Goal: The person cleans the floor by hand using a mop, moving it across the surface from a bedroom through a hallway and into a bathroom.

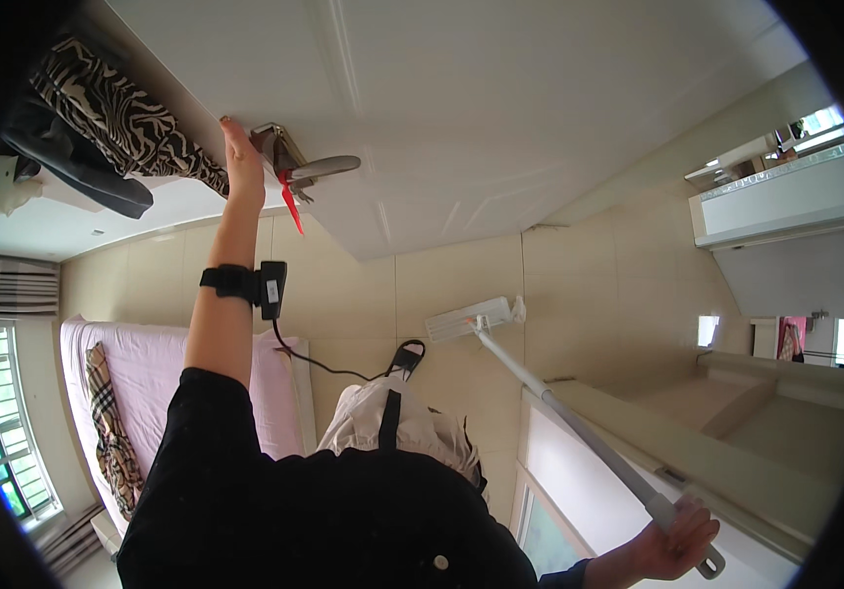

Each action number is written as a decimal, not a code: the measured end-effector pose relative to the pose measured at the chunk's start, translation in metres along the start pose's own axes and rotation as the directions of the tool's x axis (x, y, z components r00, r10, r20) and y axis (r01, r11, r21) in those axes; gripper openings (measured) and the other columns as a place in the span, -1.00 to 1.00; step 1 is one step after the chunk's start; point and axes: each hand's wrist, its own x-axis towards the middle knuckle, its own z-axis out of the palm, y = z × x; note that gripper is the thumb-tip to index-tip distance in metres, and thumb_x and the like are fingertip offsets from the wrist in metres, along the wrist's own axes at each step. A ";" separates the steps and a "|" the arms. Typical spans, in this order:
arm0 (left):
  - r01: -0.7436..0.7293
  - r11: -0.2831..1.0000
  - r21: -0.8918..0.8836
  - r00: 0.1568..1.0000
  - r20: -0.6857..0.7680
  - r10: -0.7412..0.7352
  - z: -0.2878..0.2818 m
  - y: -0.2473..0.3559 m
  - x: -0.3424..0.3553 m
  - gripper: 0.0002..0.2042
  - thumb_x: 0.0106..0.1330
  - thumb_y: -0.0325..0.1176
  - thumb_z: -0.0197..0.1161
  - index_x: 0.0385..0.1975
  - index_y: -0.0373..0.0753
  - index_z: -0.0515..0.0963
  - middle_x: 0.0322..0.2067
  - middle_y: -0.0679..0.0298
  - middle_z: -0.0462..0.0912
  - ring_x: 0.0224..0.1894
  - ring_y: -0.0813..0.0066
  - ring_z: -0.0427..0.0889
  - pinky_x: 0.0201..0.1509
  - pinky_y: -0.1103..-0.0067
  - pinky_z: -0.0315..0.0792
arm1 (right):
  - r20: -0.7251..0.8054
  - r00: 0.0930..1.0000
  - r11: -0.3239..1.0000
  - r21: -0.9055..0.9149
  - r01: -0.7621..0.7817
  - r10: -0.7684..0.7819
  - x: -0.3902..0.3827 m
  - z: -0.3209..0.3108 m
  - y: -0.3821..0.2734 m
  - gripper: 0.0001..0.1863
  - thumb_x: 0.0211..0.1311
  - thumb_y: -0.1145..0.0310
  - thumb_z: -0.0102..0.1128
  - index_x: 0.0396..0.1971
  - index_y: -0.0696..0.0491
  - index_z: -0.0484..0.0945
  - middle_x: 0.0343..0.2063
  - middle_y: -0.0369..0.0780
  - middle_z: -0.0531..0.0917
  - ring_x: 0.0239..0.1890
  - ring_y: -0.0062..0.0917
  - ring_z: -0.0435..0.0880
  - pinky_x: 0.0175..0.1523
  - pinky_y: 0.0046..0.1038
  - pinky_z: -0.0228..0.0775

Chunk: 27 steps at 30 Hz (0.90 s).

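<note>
Two hands working: right hand is gripping the flat mop by its pole-end, head seemingly lying on floor tiles; left hand is meeting the door edge, hold unclear. Keeping the head flat should help.

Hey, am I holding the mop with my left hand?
No, your right hand grips the mop's pole, while your left hand is at the door's edge.

The tubular grey mop pole carries a flat white mop head. On the white panelled door, the metal lever handle is grey, the thin strip red. Black-and-cream zebra stripes pattern the draped cloth, tan-and-dark checks the bunched cloth, and the bedsheet is pale pink.
</note>
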 end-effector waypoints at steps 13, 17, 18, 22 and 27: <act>-0.011 1.000 -0.013 0.996 -0.092 0.010 -0.001 -0.047 0.048 -0.15 0.68 0.65 -0.13 0.04 -0.19 0.55 -0.19 0.44 0.53 -0.15 0.57 0.54 0.03 0.54 0.56 | 0.206 0.967 0.987 -0.090 -0.131 0.147 0.042 0.048 0.056 -0.53 0.79 0.25 0.22 -0.45 -0.16 0.26 -0.61 -0.40 0.30 -0.41 -0.61 0.38 0.25 -0.30 0.40; -0.014 0.998 0.060 0.992 -0.126 0.022 -0.003 -0.043 0.048 -0.06 0.63 0.71 -0.21 0.09 -0.22 0.59 -0.20 0.36 0.64 -0.16 0.52 0.65 -0.05 0.47 0.64 | 0.305 0.936 0.984 -0.059 -0.168 0.178 0.086 0.048 0.084 -0.53 0.78 0.22 0.27 -0.45 -0.15 0.28 -0.60 -0.39 0.36 -0.40 -0.59 0.42 0.28 -0.29 0.44; 0.110 0.994 0.004 0.985 -0.132 -0.108 -0.004 -0.043 0.042 0.00 0.59 0.75 -0.27 0.14 -0.23 0.63 -0.19 0.33 0.69 -0.17 0.48 0.66 -0.04 0.47 0.64 | 0.330 0.925 0.982 -0.050 -0.182 0.188 0.102 0.051 0.095 -0.53 0.78 0.21 0.28 -0.44 -0.15 0.29 -0.60 -0.39 0.36 -0.40 -0.58 0.42 0.29 -0.28 0.44; 0.056 0.993 0.104 0.983 -0.180 -0.037 -0.012 -0.035 0.019 -0.22 0.55 0.47 -0.07 0.30 -0.16 0.55 0.01 0.26 0.62 0.07 0.33 0.54 0.19 0.34 0.52 | 0.422 0.849 0.947 -0.089 -0.310 0.318 0.138 0.066 0.130 -0.53 0.75 0.17 0.35 -0.43 -0.14 0.31 -0.59 -0.39 0.38 -0.40 -0.57 0.43 0.35 -0.29 0.45; -0.094 0.924 0.372 0.967 -0.187 0.174 0.010 -0.028 -0.108 -0.35 0.49 0.12 0.17 0.49 -0.07 0.45 0.26 0.17 0.53 0.39 0.15 0.40 0.47 0.19 0.36 | 0.626 0.600 0.845 -0.193 -0.499 0.498 0.225 0.069 0.204 -0.53 0.68 0.09 0.45 -0.40 -0.14 0.36 -0.58 -0.41 0.40 -0.41 -0.60 0.46 0.42 -0.26 0.44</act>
